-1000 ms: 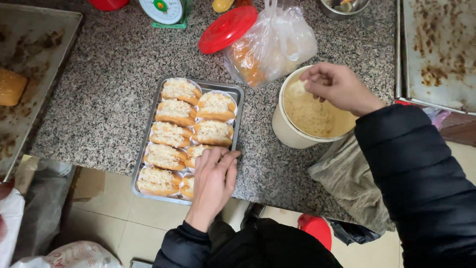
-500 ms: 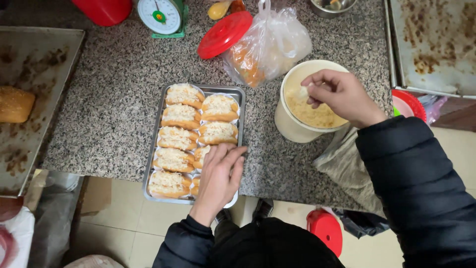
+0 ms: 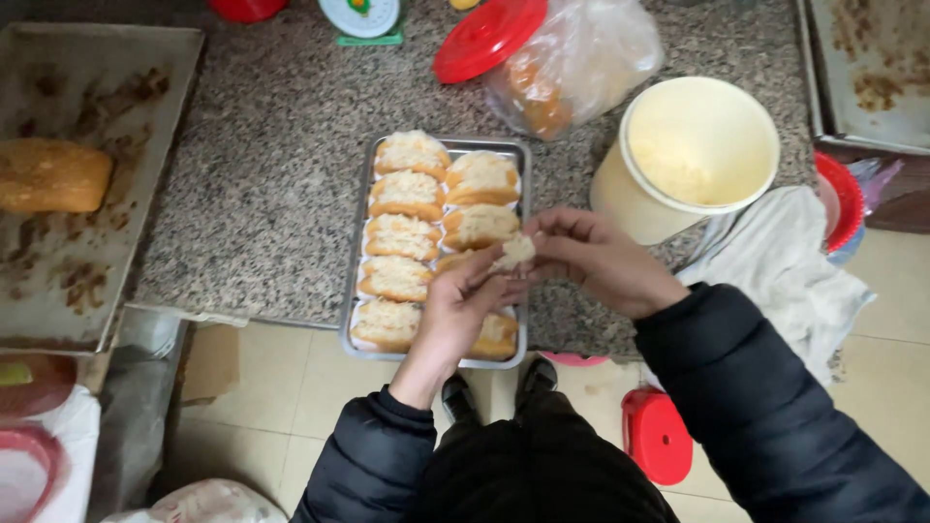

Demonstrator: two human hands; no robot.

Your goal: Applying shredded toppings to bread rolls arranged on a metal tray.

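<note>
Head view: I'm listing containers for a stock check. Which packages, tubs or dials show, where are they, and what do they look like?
Clear plastic bag: top centre on the granite counter, knotted, orange-brown food inside.
Cream tub: right of the bun tray, round, open, pale crumbs inside.
Red lid: round, leaning against the bag.
Kitchen scale: top edge, white dial, green base.

Two hands, left hand (image 3: 455, 310) and right hand (image 3: 596, 261), pinch a shredded clump (image 3: 516, 250) over the metal bun tray (image 3: 354, 281).

right hand (image 3: 601, 261) now from tub (image 3: 693, 155) to tray (image 3: 354, 281)
</note>
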